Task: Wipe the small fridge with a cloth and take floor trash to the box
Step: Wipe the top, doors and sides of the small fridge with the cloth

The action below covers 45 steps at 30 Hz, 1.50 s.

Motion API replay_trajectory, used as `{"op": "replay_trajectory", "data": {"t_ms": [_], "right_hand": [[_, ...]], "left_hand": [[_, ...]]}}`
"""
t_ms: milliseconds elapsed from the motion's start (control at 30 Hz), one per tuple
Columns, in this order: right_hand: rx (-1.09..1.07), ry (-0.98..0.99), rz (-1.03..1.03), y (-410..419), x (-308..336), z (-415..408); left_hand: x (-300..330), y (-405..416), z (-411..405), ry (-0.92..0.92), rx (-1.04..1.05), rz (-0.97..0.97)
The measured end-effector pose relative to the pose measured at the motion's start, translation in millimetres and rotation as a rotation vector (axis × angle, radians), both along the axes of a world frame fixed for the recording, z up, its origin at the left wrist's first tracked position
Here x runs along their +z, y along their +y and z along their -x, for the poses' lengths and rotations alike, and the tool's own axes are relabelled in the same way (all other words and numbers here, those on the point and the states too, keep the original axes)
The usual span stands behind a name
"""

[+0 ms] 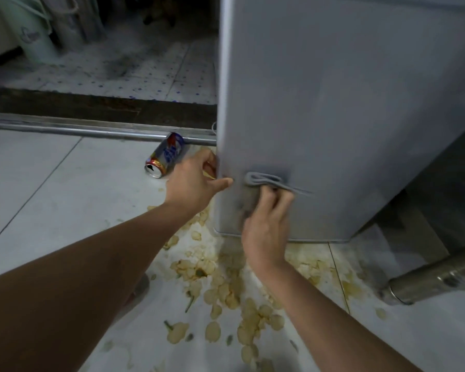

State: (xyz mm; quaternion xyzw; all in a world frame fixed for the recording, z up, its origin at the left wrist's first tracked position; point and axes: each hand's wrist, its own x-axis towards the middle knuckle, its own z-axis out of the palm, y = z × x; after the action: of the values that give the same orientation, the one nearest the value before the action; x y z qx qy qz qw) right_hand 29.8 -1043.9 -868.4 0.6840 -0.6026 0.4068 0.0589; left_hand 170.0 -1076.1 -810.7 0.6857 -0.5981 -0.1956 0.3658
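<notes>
The small grey fridge (333, 89) fills the upper right, its door facing me. My left hand (192, 181) grips the door's left edge low down, fingers wrapped behind it and thumb on the front. My right hand (266, 226) presses a folded grey cloth (263, 181) against the lower front of the door; the hand is motion-blurred. An empty drink can (165, 155) lies on its side on the floor just left of the fridge. Crushed chips (226, 288) are scattered over the white tiles below the fridge.
A metal door track (91, 128) crosses the floor behind the can, with a dirty dotted-tile area beyond. A pale green bin (30, 30) stands at the top left. A metal tube leg (435, 277) slants in at the lower right.
</notes>
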Motion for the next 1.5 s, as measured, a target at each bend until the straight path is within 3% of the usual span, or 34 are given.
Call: {"op": "replay_trajectory", "data": {"t_ms": [133, 300, 433, 600, 700, 833, 1000, 1200, 1333, 1400, 1500], "right_hand": [[0.122, -0.041, -0.024, 4, 12, -12], [0.038, -0.028, 0.197, -10, 30, 9], [0.074, 0.217, 0.254, -15, 6, 13], [0.222, 0.520, 0.145, -12, -24, 33], [0.301, 0.495, 0.163, -13, -11, 35], [0.224, 0.378, 0.341, -26, 26, 25], [0.213, 0.607, 0.418, -32, 16, 18], [0.249, 0.861, 0.375, -32, -24, 6], [0.366, 1.032, 0.245, -23, -44, 5], [0.396, 1.036, 0.187, -20, -40, 7], [0.322, 0.909, 0.263, -22, -20, 16]], "left_hand": [[-2, 2, -9, 0.069, -0.100, -0.034], [6, 2, -17, 0.110, -0.200, -0.070], [9, 0, -19, 0.174, -0.205, -0.076], [14, 2, -20, 0.261, -0.181, -0.031], [23, 2, -19, 0.301, -0.163, 0.013], [36, -5, -16, 0.307, -0.145, 0.039], [38, -7, -20, 0.411, -0.193, -0.002], [25, -9, -15, 0.516, -0.146, 0.043], [16, -5, -14, 0.481, -0.120, 0.010], [14, -3, -14, 0.468, -0.107, 0.005], [14, -2, -13, 0.450, -0.106, 0.009]]}}
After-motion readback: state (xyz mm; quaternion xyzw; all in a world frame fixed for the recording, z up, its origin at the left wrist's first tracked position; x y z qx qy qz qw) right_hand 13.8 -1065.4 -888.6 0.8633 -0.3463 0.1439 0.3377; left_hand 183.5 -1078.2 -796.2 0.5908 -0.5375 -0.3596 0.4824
